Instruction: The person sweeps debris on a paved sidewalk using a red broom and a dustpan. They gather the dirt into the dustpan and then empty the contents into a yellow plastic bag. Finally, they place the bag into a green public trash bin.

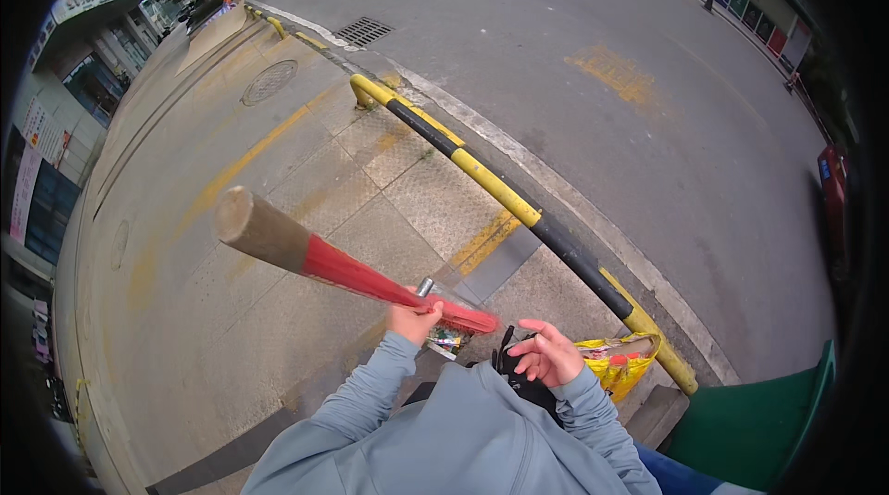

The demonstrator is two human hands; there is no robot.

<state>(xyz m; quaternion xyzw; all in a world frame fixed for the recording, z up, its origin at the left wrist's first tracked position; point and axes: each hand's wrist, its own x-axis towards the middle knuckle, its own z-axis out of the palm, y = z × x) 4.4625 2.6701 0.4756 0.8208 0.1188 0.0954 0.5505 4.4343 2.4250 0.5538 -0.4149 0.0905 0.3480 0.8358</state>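
Observation:
My left hand (414, 321) is wrapped round the long handle of a broom (356, 277). The handle is red with a thick brown end that rises toward the upper left. Beyond my fingers is its red head (468, 317), low over the pavement. A short grey metal piece (425, 287) shows beside that hand; what it belongs to is hidden. Some small mixed litter (446, 339) lies just under the red head. My right hand (546, 353) is held apart from the broom, fingers spread and slightly bent, with nothing in it. Close to it is a black item with a strap (519, 375).
A yellow and black barrier rail (500, 189) runs along the kerb (546, 157). At its near end stands a yellow bag (619, 365), and a green bin (755, 426) is at the lower right. Buildings line the left; the road (648, 171) lies beyond the rail.

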